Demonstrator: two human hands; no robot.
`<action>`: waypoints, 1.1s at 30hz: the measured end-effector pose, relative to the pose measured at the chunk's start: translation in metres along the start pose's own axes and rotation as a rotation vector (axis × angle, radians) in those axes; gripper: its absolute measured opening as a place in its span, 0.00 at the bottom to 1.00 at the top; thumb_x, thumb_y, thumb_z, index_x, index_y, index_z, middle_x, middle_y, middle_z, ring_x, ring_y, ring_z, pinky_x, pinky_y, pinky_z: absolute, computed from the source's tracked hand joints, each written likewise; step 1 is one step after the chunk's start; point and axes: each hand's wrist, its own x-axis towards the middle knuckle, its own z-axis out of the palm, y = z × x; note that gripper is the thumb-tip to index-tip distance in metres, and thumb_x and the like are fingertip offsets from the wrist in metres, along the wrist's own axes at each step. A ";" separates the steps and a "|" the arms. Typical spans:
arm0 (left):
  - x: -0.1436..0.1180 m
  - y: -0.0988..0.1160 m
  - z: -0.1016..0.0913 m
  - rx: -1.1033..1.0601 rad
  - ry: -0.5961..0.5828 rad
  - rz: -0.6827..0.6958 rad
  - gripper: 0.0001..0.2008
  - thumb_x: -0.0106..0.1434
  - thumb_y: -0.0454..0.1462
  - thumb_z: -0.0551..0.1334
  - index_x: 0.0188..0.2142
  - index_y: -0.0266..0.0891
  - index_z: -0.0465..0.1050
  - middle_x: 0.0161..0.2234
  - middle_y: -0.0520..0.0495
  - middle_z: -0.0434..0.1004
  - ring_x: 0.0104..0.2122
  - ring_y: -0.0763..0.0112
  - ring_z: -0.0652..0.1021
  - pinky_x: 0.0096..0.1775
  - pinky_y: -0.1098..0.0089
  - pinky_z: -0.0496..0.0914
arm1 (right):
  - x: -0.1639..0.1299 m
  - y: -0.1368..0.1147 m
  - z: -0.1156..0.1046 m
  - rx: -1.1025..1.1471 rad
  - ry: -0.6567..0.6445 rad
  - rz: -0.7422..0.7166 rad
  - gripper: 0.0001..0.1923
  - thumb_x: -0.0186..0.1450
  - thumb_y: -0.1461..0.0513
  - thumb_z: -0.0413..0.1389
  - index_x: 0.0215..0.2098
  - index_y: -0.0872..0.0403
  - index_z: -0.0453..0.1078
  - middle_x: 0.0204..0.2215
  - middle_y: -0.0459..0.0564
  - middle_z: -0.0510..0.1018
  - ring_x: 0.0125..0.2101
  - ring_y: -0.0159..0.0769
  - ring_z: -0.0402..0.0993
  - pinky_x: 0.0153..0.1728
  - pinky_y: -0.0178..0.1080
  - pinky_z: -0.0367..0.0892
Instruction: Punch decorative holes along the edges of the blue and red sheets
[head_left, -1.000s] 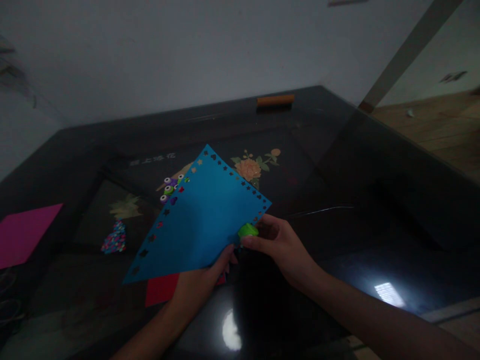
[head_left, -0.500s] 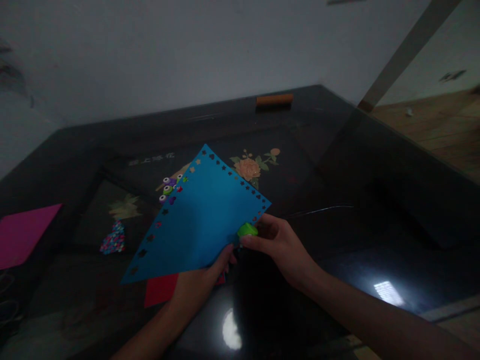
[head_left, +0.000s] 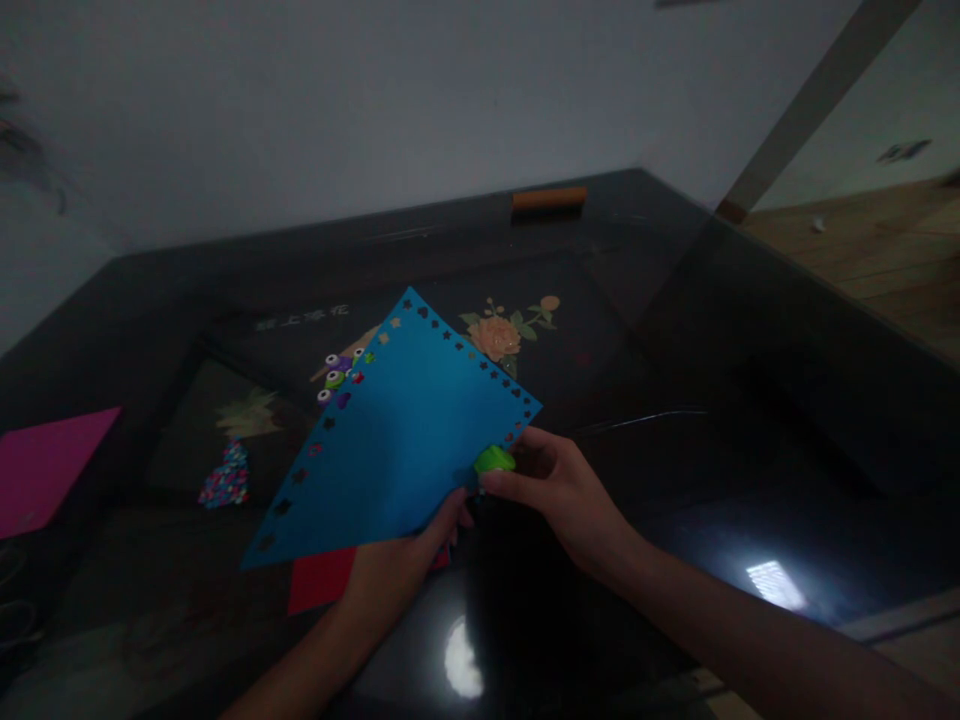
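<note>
**Blue sheet held over a dark table, green punch at its edge**

A dark glossy table (head_left: 750, 420) fills most of the view, with a painted flower under its surface and bright light reflections near the front edge. Above it, tilted and lifted clear of the tabletop, is a blue paper sheet (head_left: 390, 450), the largest thing in hand; small shaped holes run along its upper left and upper right edges. The left hand (head_left: 405, 560) comes up from below and grips the sheet at its lower right corner, fingers closed on the paper. The right hand (head_left: 559, 490) is just beside it, thumb and fingers clenched around a small green punch (head_left: 495, 460) that sits on the sheet's right edge, touching the paper.

A pink sheet (head_left: 45, 465) lies flat at the far left of the table, well apart from the hands. A red sheet (head_left: 322, 578) lies under the blue one, partly hidden by it and by the left wrist. An orange stick (head_left: 549, 198) rests at the far edge of the table by the wall. Left of the blue sheet is a little heap of coloured paper bits (head_left: 225, 480), and a cluster of small punches (head_left: 337, 375) peeks out beside the sheet's upper left edge
</note>
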 end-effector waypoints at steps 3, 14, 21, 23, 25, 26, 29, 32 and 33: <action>0.000 -0.002 -0.001 0.017 -0.011 0.019 0.15 0.57 0.45 0.57 0.18 0.44 0.71 0.17 0.54 0.75 0.20 0.69 0.76 0.34 0.68 0.73 | 0.000 0.000 0.000 -0.005 0.001 0.001 0.14 0.48 0.59 0.68 0.30 0.53 0.71 0.27 0.45 0.77 0.30 0.34 0.72 0.36 0.39 0.67; -0.001 -0.009 0.000 0.046 -0.009 0.031 0.16 0.60 0.45 0.57 0.19 0.43 0.71 0.18 0.53 0.75 0.20 0.70 0.75 0.35 0.68 0.73 | 0.001 0.001 0.000 -0.007 0.000 -0.004 0.14 0.48 0.59 0.68 0.29 0.53 0.71 0.28 0.45 0.77 0.30 0.33 0.72 0.37 0.40 0.67; -0.001 -0.006 -0.001 0.054 -0.008 0.043 0.16 0.59 0.46 0.56 0.19 0.44 0.71 0.17 0.53 0.75 0.20 0.69 0.76 0.34 0.68 0.73 | 0.000 0.001 0.000 -0.004 0.001 -0.019 0.14 0.48 0.58 0.68 0.30 0.53 0.71 0.28 0.45 0.77 0.30 0.34 0.72 0.37 0.39 0.68; -0.001 -0.006 -0.001 0.040 -0.010 0.036 0.16 0.59 0.46 0.56 0.19 0.44 0.71 0.18 0.53 0.76 0.21 0.69 0.76 0.34 0.68 0.73 | 0.000 0.001 0.000 0.009 -0.003 -0.024 0.14 0.48 0.58 0.68 0.29 0.53 0.71 0.27 0.45 0.77 0.30 0.34 0.72 0.37 0.39 0.68; -0.001 -0.005 -0.001 0.030 -0.016 0.031 0.16 0.59 0.46 0.56 0.19 0.44 0.71 0.18 0.53 0.76 0.21 0.68 0.76 0.35 0.68 0.73 | 0.001 0.002 0.000 0.018 -0.003 -0.031 0.14 0.48 0.58 0.68 0.29 0.53 0.72 0.27 0.44 0.77 0.30 0.33 0.72 0.37 0.39 0.68; 0.000 -0.005 -0.001 0.032 -0.015 0.029 0.16 0.59 0.46 0.56 0.19 0.44 0.71 0.18 0.53 0.76 0.21 0.68 0.76 0.35 0.67 0.73 | 0.001 0.003 0.000 0.020 -0.001 -0.033 0.14 0.48 0.58 0.68 0.29 0.53 0.72 0.28 0.44 0.77 0.30 0.33 0.72 0.37 0.39 0.68; 0.000 -0.004 0.000 0.039 -0.013 0.031 0.16 0.58 0.46 0.56 0.19 0.44 0.71 0.17 0.53 0.76 0.21 0.67 0.76 0.34 0.67 0.73 | 0.002 0.003 0.000 0.018 -0.002 -0.037 0.14 0.48 0.58 0.68 0.30 0.53 0.72 0.28 0.45 0.77 0.30 0.33 0.72 0.37 0.39 0.68; 0.000 -0.004 0.000 0.020 -0.006 0.031 0.16 0.58 0.45 0.56 0.19 0.44 0.71 0.18 0.53 0.76 0.21 0.67 0.77 0.33 0.68 0.74 | 0.002 0.003 0.000 0.016 0.000 -0.036 0.15 0.48 0.58 0.68 0.30 0.54 0.72 0.28 0.45 0.77 0.30 0.33 0.72 0.37 0.38 0.68; 0.000 -0.004 0.000 0.015 -0.003 0.029 0.15 0.58 0.45 0.57 0.19 0.44 0.71 0.18 0.53 0.76 0.21 0.67 0.77 0.33 0.68 0.74 | 0.003 0.003 -0.001 0.015 0.001 -0.036 0.15 0.48 0.57 0.68 0.30 0.54 0.72 0.28 0.45 0.77 0.30 0.33 0.72 0.36 0.38 0.68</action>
